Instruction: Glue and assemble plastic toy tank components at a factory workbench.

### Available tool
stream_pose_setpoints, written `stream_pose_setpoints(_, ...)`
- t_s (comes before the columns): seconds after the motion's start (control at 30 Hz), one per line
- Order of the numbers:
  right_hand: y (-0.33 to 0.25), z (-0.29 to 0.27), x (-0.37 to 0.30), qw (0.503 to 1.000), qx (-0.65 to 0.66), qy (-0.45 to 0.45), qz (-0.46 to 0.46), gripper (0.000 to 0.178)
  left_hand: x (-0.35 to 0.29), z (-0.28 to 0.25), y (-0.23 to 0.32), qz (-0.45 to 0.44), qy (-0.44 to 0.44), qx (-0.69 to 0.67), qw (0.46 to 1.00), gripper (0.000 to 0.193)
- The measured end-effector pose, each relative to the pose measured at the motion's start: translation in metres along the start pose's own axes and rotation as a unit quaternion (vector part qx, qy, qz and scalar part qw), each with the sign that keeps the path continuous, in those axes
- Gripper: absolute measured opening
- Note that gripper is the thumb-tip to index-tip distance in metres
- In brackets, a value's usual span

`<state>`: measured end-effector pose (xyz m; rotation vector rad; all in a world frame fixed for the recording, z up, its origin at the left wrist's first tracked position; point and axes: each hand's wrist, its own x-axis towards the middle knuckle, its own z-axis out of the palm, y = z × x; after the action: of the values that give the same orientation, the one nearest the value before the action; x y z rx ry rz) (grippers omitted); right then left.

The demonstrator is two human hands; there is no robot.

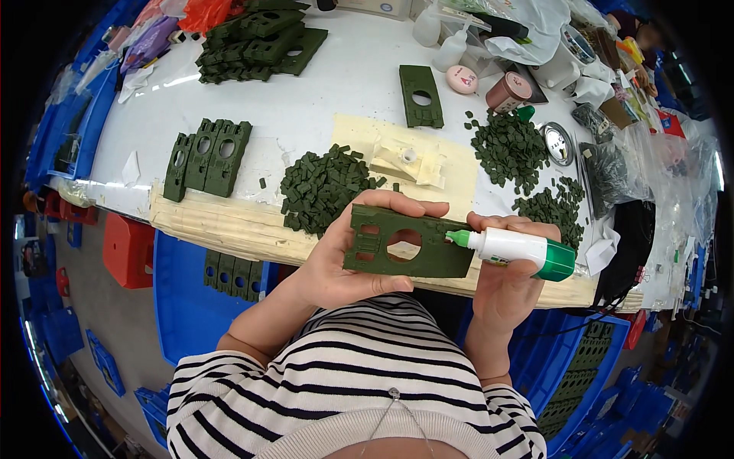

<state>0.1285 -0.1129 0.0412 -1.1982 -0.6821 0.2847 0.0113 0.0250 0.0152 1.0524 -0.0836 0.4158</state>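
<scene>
My left hand [344, 256] grips a dark green plastic plate [436, 258] by its left end, fingers behind it and thumb along the lower edge. The plate has one large round hole and small rectangular openings. My right hand [508, 279] is closed around a white glue bottle [516, 251] with a green base. Its green nozzle points left and meets the plate's right part; whether glue is coming out I cannot tell. Just beyond my hands, a heap of small dark green pieces [325, 187] lies beside a cream-coloured block [409, 162] on a pale sheet.
Similar green plates [220, 157] lie at the left, one plate [420, 96] farther back, and a stack [256, 46] at the far left. More small pieces [511, 149] lie at the right near a round metal lid [556, 143]. Blue bins [191, 306] flank me below the wooden table edge [229, 228].
</scene>
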Motion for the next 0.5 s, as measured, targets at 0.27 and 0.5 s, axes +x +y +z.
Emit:
stream_pose_setpoints(0.27,0.0025,0.0001,-0.0004,1.000,0.029,0.008,0.005,0.049,0.0000,-0.0008,-0.0012,-0.013,0.012,-0.014,1.000,0.065)
stream_pose_setpoints(0.5,0.0028,-0.0012,-0.0008,1.000,0.026,-0.003,0.000,0.048,-0.0005,0.0000,-0.0024,-0.020,0.030,-0.024,0.999,0.068)
